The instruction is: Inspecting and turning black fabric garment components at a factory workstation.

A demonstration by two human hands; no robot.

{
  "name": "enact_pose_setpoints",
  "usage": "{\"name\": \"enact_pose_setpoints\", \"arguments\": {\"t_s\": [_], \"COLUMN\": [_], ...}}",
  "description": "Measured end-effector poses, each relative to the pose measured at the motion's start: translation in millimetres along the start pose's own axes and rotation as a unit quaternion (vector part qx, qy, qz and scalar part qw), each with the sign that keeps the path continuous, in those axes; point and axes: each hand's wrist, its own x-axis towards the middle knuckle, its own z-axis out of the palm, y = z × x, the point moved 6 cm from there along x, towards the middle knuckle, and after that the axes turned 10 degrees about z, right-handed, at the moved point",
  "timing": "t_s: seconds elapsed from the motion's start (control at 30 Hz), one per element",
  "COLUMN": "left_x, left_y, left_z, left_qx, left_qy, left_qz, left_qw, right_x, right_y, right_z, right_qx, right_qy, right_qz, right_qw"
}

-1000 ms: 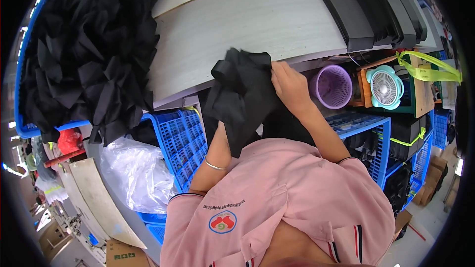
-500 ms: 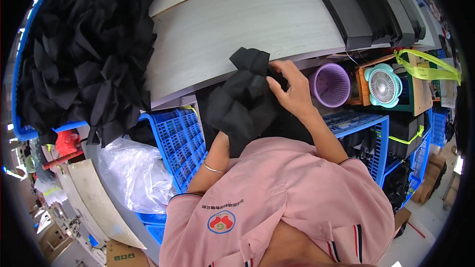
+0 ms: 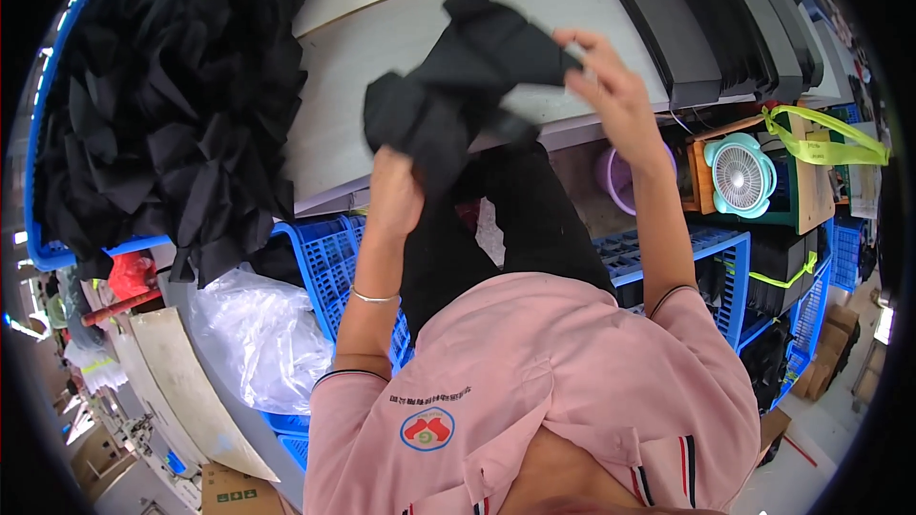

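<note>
A black fabric piece (image 3: 468,86) is held up over the near edge of the grey table (image 3: 382,48). My left hand (image 3: 393,193) grips its lower left end, the fingers hidden in the cloth. Higher and to the right, my right hand (image 3: 611,86) pinches its upper right corner. The cloth is bunched and folded between the two hands. My pink shirt (image 3: 534,401) fills the lower part of the view.
A large heap of black fabric pieces (image 3: 162,105) fills a blue bin at the left. Stacks of black flat pieces (image 3: 725,29) lie at the table's right. Below are blue crates (image 3: 334,257), a clear plastic bag (image 3: 258,334), a purple bucket (image 3: 620,181) and a small teal fan (image 3: 742,175).
Both hands have lifted the black cloth from below the table edge up over the table. The right hand moved up and right, spreading the cloth.
</note>
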Motion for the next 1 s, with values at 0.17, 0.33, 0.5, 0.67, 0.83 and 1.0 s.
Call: {"name": "enact_pose_setpoints", "arguments": {"t_s": [0.17,0.33,0.5,0.67,0.83,1.0], "left_x": [-15.5,17.9,93.8,108.4,103.6,93.9], "left_y": [-7.2,9.6,-32.3,-63.1,-65.9,-73.6], "left_z": [12.2,-22.6,-12.0,20.4,39.8,37.7], "left_qx": [0.11,0.221,0.017,-0.075,-0.262,-0.343], "left_qy": [0.084,0.193,0.119,0.044,-0.007,-0.024], "left_qz": [-0.021,0.082,0.002,-0.095,-0.184,-0.179], "left_qw": [0.99,0.952,0.993,0.992,0.947,0.922], "right_x": [33.3,-5.6,21.6,33.4,33.6,39.5], "right_y": [24.3,86.0,78.2,100.4,115.4,123.0], "right_z": [-25.9,16.6,56.8,59.9,45.4,40.5], "right_qx": [-0.117,0.114,0.176,0.243,0.297,0.268], "right_qy": [0.27,0.187,0.124,0.038,0.053,0.009], "right_qz": [-0.075,0.117,0.173,0.233,0.267,0.272], "right_qw": [0.953,0.969,0.961,0.941,0.915,0.924]}}
